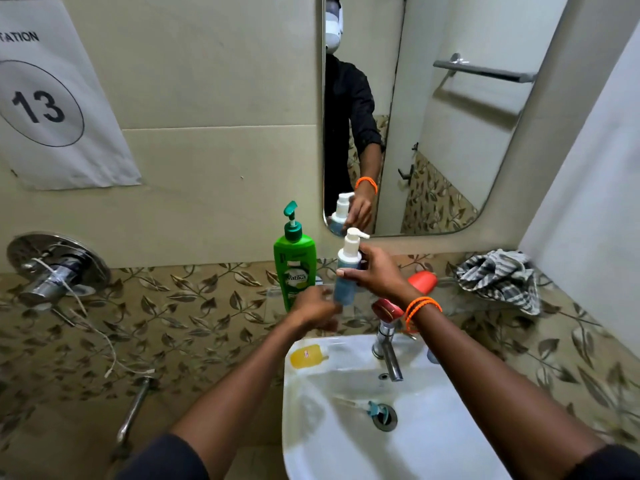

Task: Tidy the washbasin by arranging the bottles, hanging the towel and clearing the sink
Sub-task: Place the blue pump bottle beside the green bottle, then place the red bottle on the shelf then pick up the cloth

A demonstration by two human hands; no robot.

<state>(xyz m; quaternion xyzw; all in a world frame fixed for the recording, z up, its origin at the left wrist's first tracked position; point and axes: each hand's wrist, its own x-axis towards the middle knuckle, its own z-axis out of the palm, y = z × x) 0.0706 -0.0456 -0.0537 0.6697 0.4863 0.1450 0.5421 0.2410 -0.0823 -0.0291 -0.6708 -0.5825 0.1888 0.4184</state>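
My right hand (379,273) grips a blue pump bottle with a white top (348,268), upright above the glass shelf (273,292). Just below it, my left hand (317,311) touches the bottle's base. To the left, a green Vatika pump bottle (295,261) stands on the shelf. A red-orange bottle (423,280) lies on its side behind my right wrist. At the shelf's right end sits a crumpled checked towel (498,277). Inside the white sink (450,427), a small teal-tipped pump piece (372,407) lies beside the drain, and a yellow soap sachet (306,356) rests on the rim.
A chrome tap (388,355) with a red cap (387,309) stands at the back of the sink. The mirror (450,133) reflects a towel bar (485,71) and wall hooks. A shower valve (55,268) with loose string is on the left wall.
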